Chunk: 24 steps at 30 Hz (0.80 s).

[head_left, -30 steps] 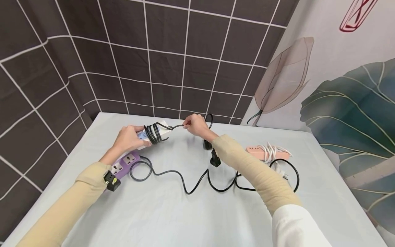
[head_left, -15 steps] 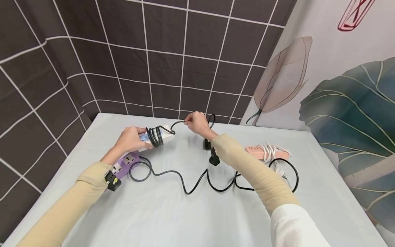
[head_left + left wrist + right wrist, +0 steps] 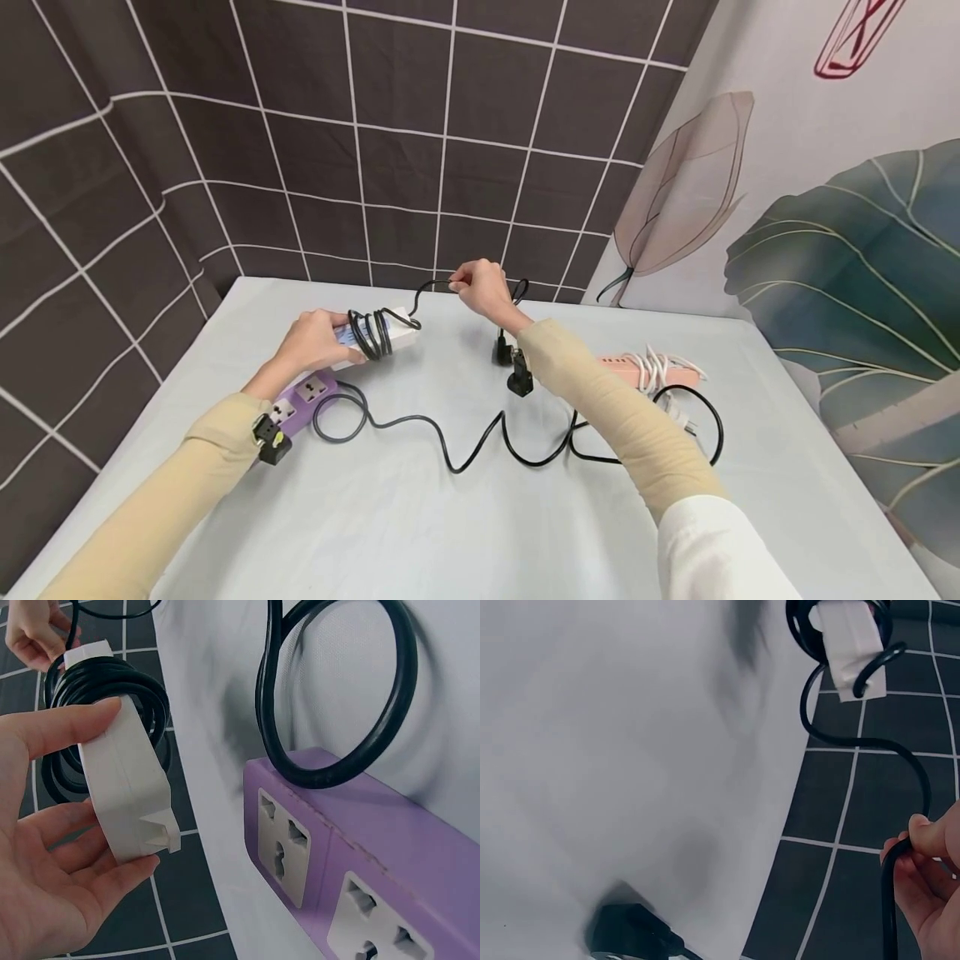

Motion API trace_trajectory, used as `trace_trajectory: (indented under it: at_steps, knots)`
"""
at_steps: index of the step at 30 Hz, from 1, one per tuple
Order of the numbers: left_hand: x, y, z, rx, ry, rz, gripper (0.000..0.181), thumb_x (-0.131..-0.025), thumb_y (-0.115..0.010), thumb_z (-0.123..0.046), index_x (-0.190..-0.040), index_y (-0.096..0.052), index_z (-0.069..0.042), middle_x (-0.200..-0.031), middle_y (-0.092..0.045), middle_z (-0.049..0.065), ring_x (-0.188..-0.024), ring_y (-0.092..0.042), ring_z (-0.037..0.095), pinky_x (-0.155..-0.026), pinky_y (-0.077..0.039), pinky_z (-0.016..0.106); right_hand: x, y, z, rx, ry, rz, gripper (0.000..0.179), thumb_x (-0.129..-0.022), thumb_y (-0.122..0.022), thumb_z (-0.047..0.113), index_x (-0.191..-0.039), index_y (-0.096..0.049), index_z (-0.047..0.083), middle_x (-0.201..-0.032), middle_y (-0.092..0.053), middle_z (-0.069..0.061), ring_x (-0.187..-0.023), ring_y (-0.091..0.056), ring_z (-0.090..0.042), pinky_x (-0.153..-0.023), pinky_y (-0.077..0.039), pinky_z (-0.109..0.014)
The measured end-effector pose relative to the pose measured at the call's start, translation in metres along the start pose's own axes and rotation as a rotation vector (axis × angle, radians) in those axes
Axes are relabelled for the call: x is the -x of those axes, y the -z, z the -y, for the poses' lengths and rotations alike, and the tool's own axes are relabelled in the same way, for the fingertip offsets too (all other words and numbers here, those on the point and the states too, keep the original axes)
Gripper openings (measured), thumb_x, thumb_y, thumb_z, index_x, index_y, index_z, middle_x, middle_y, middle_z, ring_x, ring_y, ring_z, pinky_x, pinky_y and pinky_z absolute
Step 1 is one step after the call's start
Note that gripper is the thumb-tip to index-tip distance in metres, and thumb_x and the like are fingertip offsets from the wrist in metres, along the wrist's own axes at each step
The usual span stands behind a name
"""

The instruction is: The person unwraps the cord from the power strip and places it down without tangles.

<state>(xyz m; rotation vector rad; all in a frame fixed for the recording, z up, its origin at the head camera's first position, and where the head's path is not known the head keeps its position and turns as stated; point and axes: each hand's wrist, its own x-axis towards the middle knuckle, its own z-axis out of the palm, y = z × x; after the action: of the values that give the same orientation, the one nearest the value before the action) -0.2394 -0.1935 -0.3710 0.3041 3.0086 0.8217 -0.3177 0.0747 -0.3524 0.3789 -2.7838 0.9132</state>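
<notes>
The left hand curls round a white power strip, its long axis slanting away toward the right hand, which pinches the black cord.

The held power strip is behind the left strip; rightward on the table lie a plug, then another strip.

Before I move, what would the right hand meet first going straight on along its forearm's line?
Probably the dark grid-lined backdrop: in the head view the right hand, pinching the black cord, points up and left toward it. Depth is unclear.
</notes>
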Motion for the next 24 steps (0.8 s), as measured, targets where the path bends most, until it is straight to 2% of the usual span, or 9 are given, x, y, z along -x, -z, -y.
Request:
trace_trajectory:
  at_steps: [7, 16, 24]
  knots:
    - [-0.001, 0.000, -0.001, -0.004, 0.001, 0.004, 0.078, -0.063, -0.082, -0.029, -0.125, -0.057, 0.010, -0.115, -0.065, 0.028, -0.093, -0.062, 0.035, -0.082, -0.050, 0.048, -0.002, 0.006, 0.003, -0.021, 0.004, -0.043, 0.011, -0.089, -0.066, 0.014, -0.092, -0.076, 0.009, -0.083, -0.075, -0.006, -0.066, -0.064, -0.016, -0.058, -0.042, -0.022]
    - [-0.001, -0.001, 0.002, -0.008, -0.002, 0.002, 0.075, -0.061, -0.083, -0.027, -0.123, -0.060, 0.007, -0.107, -0.069, 0.025, -0.080, -0.059, 0.028, -0.067, -0.045, 0.032, -0.003, 0.016, 0.007, -0.056, 0.006, -0.079, 0.012, -0.090, -0.066, 0.014, -0.093, -0.076, 0.009, -0.086, -0.074, -0.006, -0.069, -0.063, -0.017, -0.062, -0.045, -0.025]
    - [-0.001, 0.001, 0.006, -0.009, 0.005, 0.003, 0.078, -0.061, -0.083, -0.029, -0.126, -0.058, 0.007, -0.107, -0.069, 0.025, -0.081, -0.058, 0.028, -0.068, -0.045, 0.033, -0.003, 0.026, 0.011, -0.084, 0.036, -0.128, 0.011, -0.089, -0.067, 0.013, -0.093, -0.076, 0.008, -0.086, -0.074, -0.007, -0.069, -0.063, -0.019, -0.065, -0.044, -0.027]
